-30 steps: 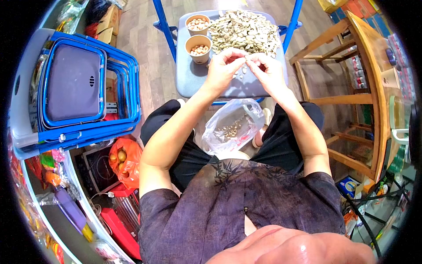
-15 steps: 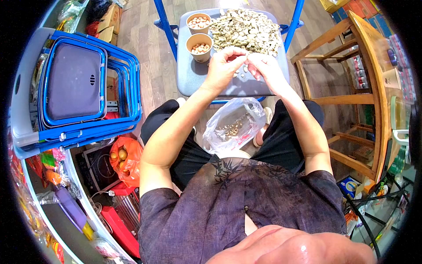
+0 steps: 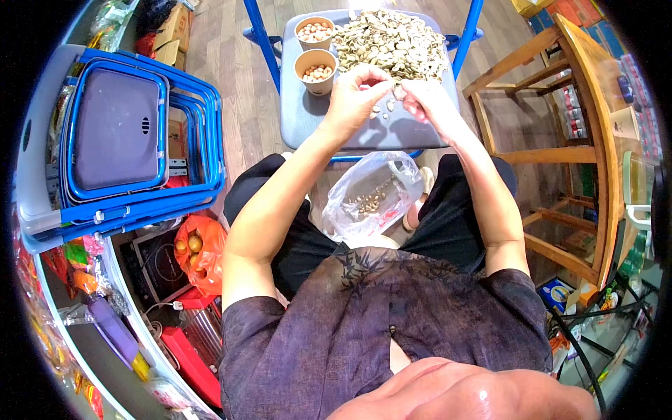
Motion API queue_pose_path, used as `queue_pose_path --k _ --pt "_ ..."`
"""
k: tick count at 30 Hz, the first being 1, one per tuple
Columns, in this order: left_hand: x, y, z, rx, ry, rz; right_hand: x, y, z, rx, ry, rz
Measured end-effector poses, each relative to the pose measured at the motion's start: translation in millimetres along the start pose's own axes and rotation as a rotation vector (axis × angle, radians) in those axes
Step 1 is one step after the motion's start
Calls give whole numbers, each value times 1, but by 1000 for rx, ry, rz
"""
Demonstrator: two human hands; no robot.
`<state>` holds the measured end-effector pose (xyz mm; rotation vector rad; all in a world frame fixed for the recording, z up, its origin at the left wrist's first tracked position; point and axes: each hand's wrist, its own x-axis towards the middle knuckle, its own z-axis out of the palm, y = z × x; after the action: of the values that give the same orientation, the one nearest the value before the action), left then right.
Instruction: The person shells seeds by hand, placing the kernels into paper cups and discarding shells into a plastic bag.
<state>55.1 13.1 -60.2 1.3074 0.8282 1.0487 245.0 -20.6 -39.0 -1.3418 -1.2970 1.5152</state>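
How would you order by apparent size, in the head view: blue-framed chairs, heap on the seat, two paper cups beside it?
1. Blue-framed chairs
2. Heap
3. Nearer paper cup and farther paper cup: nearly alike; nearness to the camera makes ranking unsure.

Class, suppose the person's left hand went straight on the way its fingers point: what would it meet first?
The left hand would probably meet the right hand first, or the small pale piece that one seems to hold. Depth between them is hard to judge from this one view.
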Motion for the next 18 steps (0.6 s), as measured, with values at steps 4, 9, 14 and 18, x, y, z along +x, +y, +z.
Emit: queue_pose_path --k 4,9,14,18 --pt "14 -4 1 144 93 112 10 21 -3 -838 199 -211" --pt "22 -8 5 312 155 100 12 43 19 -1173 200 -217" --pt "25 -16 6 407 129 37 17 60 19 -1242 251 -274" --pt "31 -37 4 511 158 2 16 56 3 -868 145 -274"
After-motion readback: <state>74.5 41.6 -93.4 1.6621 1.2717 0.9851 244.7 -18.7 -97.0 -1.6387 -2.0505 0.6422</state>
